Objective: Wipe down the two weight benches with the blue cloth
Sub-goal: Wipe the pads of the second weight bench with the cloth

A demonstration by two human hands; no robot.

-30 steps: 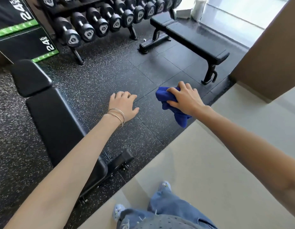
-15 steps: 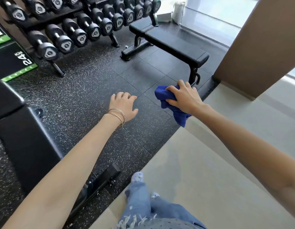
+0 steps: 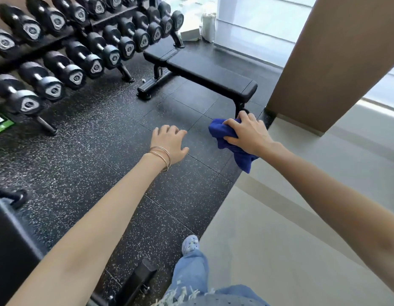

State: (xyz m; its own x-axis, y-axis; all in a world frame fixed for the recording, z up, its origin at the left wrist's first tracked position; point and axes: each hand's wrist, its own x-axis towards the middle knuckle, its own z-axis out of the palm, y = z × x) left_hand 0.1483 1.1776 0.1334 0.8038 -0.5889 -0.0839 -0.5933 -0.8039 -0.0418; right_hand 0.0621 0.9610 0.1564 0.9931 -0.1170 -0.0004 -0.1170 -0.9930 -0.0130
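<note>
Your right hand has its fingers closed around the bunched blue cloth, held in the air with a tail of it hanging down toward you. Your left hand is empty, fingers spread loosely, palm down over the speckled black rubber floor. The flat black padded weight bench lies ahead and slightly to the left of the cloth, its near end just beyond your right hand, its long axis running away from you toward the far left, up to the rack of black dumbbells. So the right hand is the nearer one and already carries the cloth. I'd judge the reach goes forward onto that near end, then along the pad. The other black bench sits at the near left, beside your left arm
</note>
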